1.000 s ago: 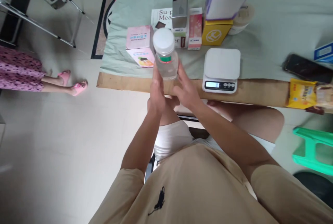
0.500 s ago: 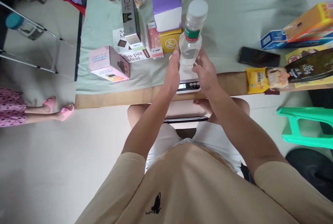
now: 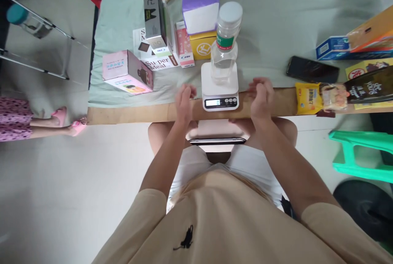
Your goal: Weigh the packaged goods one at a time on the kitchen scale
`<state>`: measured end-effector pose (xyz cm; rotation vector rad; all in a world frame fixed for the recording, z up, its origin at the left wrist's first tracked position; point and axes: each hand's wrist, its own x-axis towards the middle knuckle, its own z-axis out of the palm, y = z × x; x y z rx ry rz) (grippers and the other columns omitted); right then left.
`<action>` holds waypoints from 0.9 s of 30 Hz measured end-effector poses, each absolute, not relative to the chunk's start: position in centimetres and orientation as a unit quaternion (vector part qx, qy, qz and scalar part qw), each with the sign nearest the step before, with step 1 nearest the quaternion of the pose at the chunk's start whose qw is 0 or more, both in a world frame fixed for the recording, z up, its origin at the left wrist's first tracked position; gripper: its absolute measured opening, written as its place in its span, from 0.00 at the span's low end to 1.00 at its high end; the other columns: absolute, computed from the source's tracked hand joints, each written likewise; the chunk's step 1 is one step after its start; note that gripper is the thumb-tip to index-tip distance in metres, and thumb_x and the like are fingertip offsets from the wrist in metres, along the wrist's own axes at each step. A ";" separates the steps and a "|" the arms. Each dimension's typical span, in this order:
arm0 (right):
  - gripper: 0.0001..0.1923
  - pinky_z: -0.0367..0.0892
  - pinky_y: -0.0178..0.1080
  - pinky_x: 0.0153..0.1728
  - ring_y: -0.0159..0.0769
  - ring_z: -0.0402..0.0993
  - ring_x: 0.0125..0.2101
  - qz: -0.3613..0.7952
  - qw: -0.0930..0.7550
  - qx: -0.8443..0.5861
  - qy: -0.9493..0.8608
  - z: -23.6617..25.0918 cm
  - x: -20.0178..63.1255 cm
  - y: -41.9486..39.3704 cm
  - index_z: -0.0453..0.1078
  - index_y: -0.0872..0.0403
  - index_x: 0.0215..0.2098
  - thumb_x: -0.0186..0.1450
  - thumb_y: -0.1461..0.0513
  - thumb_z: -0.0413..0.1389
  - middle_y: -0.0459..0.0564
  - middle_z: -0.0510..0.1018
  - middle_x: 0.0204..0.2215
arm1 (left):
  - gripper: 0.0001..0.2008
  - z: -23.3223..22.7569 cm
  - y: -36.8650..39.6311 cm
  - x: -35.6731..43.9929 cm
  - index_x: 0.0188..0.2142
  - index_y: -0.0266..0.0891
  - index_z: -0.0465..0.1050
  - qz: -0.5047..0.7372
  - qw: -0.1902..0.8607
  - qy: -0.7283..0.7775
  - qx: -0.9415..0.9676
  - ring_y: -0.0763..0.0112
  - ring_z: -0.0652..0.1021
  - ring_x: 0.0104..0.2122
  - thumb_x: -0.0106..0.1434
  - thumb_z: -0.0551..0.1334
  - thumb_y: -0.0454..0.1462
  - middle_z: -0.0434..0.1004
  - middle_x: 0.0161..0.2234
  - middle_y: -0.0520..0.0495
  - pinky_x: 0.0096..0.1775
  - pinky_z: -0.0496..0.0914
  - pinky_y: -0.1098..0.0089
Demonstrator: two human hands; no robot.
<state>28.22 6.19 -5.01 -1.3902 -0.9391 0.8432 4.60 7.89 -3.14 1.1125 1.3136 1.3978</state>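
A clear bottle [image 3: 224,61] with a white cap and a green-and-red label stands upright on a white digital scale [image 3: 206,82]. The scale's lit display seems to read 0. To the left of the scale, my left hand [image 3: 184,104] hovers by the table edge, holding nothing, its fingers loosely bent and apart. My right hand [image 3: 261,100] is on the other side, also free of any object, with its fingers slightly curled. Neither hand touches the bottle or the scale.
Left of the scale are a pink box [image 3: 127,71], a grey box [image 3: 154,20], a purple-and-white pack [image 3: 200,4] and a yellow box [image 3: 202,46]. On the right lie a phone [image 3: 312,69], a yellow packet [image 3: 308,98] and a dark pouch [image 3: 373,85]. A green stool [image 3: 346,151] stands below.
Both hands have let go of the bottle and moved apart, the left one leftward and the right one rightward. The bottle stays on the scale, which is now in fuller view.
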 end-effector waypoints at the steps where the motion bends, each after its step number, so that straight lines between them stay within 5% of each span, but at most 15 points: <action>1: 0.13 0.72 0.40 0.36 0.33 0.74 0.31 0.349 0.597 -0.606 -0.393 -5.7 28.7 5.7 0.71 0.50 0.42 0.70 0.52 0.51 0.47 0.77 0.31 | 0.23 -3.5 7.3 3.9 0.22 0.41 0.67 0.569 0.432 0.537 0.448 0.72 0.72 0.29 0.73 0.60 0.46 0.69 0.24 0.49 0.37 0.70 0.68; 5: 0.16 0.62 0.38 0.26 0.30 0.63 0.20 0.328 0.616 -0.602 -0.388 -7.1 28.9 5.0 0.68 0.49 0.31 0.69 0.48 0.53 0.40 0.66 0.19 | 0.27 -4.9 6.3 2.6 0.16 0.40 0.57 0.568 0.404 0.554 0.454 0.73 0.60 0.23 0.70 0.60 0.43 0.55 0.19 0.52 0.30 0.59 0.66; 9: 0.20 0.55 0.38 0.22 0.31 0.58 0.18 0.317 0.635 -0.605 -0.361 -7.0 28.5 5.7 0.64 0.48 0.28 0.69 0.44 0.50 0.40 0.61 0.16 | 0.26 -5.5 6.7 2.7 0.15 0.40 0.58 0.553 0.411 0.547 0.475 0.73 0.59 0.23 0.67 0.63 0.43 0.56 0.19 0.52 0.30 0.57 0.66; 27: 0.18 0.55 0.38 0.23 0.31 0.57 0.19 0.315 0.625 -0.601 -0.386 -7.3 29.2 5.4 0.63 0.48 0.27 0.69 0.47 0.51 0.40 0.60 0.17 | 0.26 -5.5 6.4 2.9 0.16 0.41 0.59 0.553 0.400 0.551 0.480 0.73 0.59 0.23 0.71 0.61 0.40 0.56 0.19 0.53 0.31 0.59 0.66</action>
